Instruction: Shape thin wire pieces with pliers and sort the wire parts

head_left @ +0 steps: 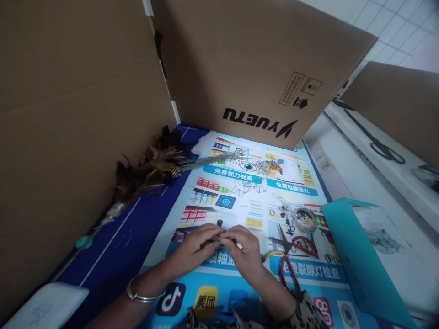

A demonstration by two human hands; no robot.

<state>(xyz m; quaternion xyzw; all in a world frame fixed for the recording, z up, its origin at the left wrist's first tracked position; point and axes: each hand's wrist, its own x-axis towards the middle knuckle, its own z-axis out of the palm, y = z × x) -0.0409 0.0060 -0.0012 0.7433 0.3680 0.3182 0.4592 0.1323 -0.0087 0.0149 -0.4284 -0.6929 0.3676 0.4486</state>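
Observation:
My left hand [195, 246] and my right hand [246, 249] meet over the printed poster sheet [240, 208], fingertips close together. Pinched between them is a small, dark, thin piece [214, 238], mostly covered by fingers, so its kind is unclear. To the right of my right hand lie scissors [287, 246] with red handles, blades apart. A yellow-handled tool [274, 254] rests beside them, partly hidden. Small black hooks or rings [288, 214] are scattered beyond the scissors, near a round clear disc [305, 220].
Brown feathers [147, 169] and a bundle of thin wires [216, 158] lie at the back left. Cardboard walls [240, 59] stand behind and left. A teal folder [363, 260] is at right, a white box [48, 304] front left. Black scissors [387, 151] lie far right.

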